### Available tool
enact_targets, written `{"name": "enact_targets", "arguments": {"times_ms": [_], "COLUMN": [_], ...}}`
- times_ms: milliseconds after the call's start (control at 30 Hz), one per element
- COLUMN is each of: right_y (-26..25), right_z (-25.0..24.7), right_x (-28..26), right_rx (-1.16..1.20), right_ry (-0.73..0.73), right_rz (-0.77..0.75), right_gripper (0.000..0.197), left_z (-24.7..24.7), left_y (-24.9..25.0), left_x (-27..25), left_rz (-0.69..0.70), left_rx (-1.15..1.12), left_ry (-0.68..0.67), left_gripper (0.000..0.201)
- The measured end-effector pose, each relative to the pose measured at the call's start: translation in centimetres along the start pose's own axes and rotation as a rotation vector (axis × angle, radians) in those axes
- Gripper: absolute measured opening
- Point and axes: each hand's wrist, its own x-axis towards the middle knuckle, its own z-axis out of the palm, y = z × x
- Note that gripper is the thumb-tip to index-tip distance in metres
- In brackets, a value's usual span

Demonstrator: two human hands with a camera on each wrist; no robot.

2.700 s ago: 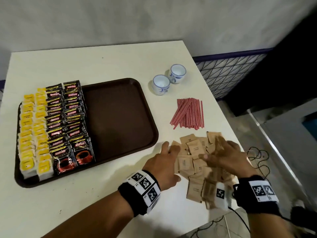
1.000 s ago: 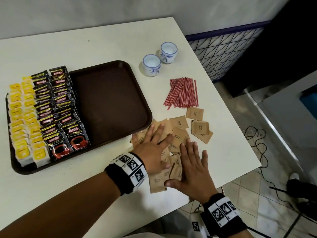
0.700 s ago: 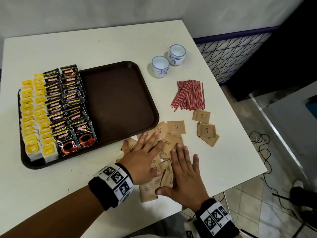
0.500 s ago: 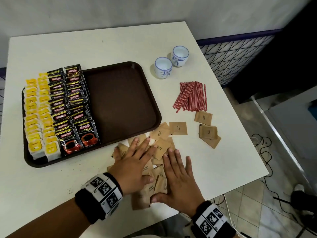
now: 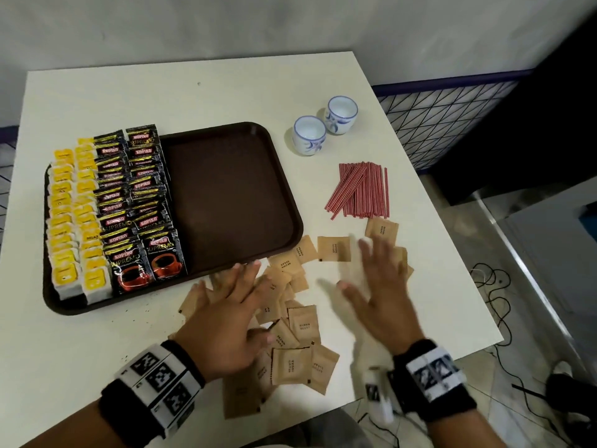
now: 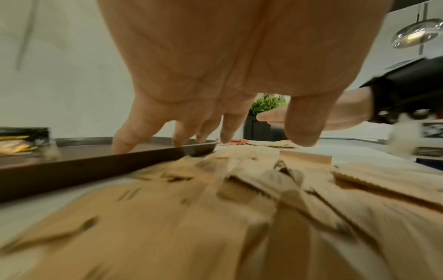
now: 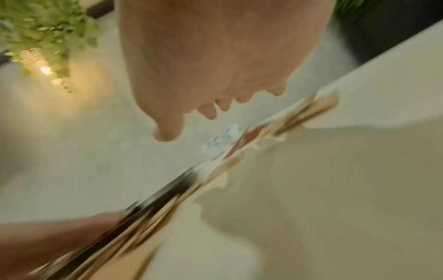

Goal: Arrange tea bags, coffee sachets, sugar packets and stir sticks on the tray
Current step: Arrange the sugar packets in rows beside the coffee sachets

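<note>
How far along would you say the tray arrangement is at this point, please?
Done: yellow tea bags and black coffee sachets stand in rows on the tray's left half. In hand: the left hand rests flat on the brown sugar packets scattered on the table; the blurred right hand is open above them. Left: those packets and the red stir sticks.

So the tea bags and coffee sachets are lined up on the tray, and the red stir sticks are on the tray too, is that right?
Not quite. The tea bags and coffee sachets are lined up on the tray, but the head view shows the red stir sticks lying on the table, right of the tray.
</note>
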Motion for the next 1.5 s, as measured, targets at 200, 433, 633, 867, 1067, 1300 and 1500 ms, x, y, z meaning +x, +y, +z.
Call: {"name": "enact_targets", "arguments": {"times_ms": [200,433,633,867,1067,1300,1500], "right_y": [4.2,0.6,-1.0,0.0,-4.5,-6.8,-7.0], "right_z": [-1.9,0.5,-0.2,-1.8,0.4,2.2,3.0], "right_x": [5.1,1.4,1.1,2.5,1.3,1.2,2.1], "right_rx": [-0.123,-0.036,0.206,-0.082,-0.020,0.128,0.174], "right_ry": [-0.098,-0.246,-0.194,-0.357,-0.479,-0.343,-0.337], "right_rz": [0.185,0.066,-0.020,0.140,0.134,0.155,0.264], "right_gripper": [0.064,0.072,0.044,0.092,0.105,0.073,0.069], "left_z": [-0.8,0.4,-1.2,-1.3,0.2,1.1,0.6], "left_y": [4.4,5.3,3.6,-0.8,-1.0,-0.4,-0.4], "left_x": [5.2,6.2,3.2,-2.6,-2.5,-1.9,-0.3], "left_rz": [0.141,0.183,0.156,-0.424,-0.452,-0.336,-0.291], "left_rx": [0.000,0.097,-0.088,-0.249,-0.250,-0.399,-0.471], "left_ry": [0.134,0.069,0.160,0.200,0.161,0.138,0.178], "left_gripper": [0.072,0.067,0.058,0.070,0.116,0.092,0.098]}}
